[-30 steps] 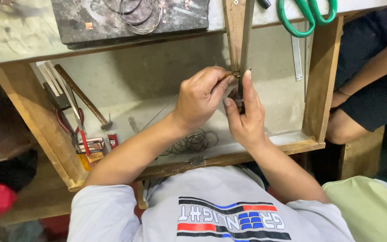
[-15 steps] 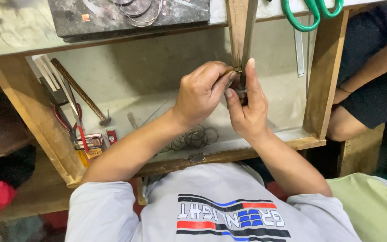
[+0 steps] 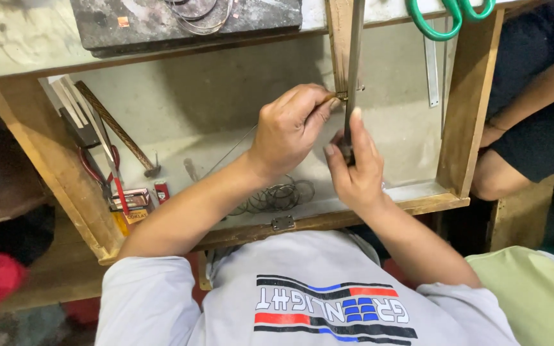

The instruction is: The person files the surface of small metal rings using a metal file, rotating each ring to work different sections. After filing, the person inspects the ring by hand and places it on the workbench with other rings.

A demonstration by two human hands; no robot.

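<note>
The left hand [image 3: 290, 131] is pinching a small brass-coloured piece [image 3: 341, 97] against the wooden peg [image 3: 339, 38] that is jutting from the counter [image 3: 27, 45], fingertips pressed together around it. The right hand [image 3: 357, 170] is gripping the handle end of a thin flat metal file [image 3: 354, 64], fingers closed around it, and the blade is running up past the peg just beside the pinched piece. Below both hands, the open wooden drawer [image 3: 456, 128] is holding a hammer [image 3: 120, 131], red-handled pliers [image 3: 100, 170] and a loose heap of wire rings [image 3: 277, 195]. Green-handled scissors [image 3: 450, 16] are lying on the counter edge. Judging by its size, the brass piece is light, stiff and easily dropped, so a tight fingertip pinch close to the peg is suiting it; the file looks rigid and best held low.
</note>
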